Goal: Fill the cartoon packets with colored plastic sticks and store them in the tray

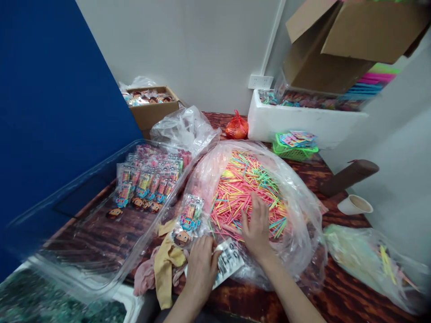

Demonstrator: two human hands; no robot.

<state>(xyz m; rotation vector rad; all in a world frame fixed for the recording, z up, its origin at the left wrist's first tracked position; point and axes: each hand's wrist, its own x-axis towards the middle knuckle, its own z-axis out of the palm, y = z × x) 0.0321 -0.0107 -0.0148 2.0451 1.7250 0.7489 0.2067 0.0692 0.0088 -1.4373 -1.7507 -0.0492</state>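
A big clear plastic bag (299, 202) lies open on the wooden table, heaped with thin coloured sticks (242, 188) in pink, yellow, green and blue. My right hand (257, 226) rests on the near side of the heap, fingers spread into the sticks. My left hand (202, 264) is closed on a small flat packet with black print (230, 260) at the table's near edge. Just left of it lies a filled clear packet of sticks with a cartoon head card (188, 220).
A clear plastic tub (67, 215) at left holds rows of filled packets (148, 184). Cloths (161, 264) lie by my left hand. Behind stand a cardboard box (153, 107), an orange bag (236, 127), a white foam box (303, 121), a green basket (295, 150). A paper cup (355, 205) and another bag (373, 264) sit right.
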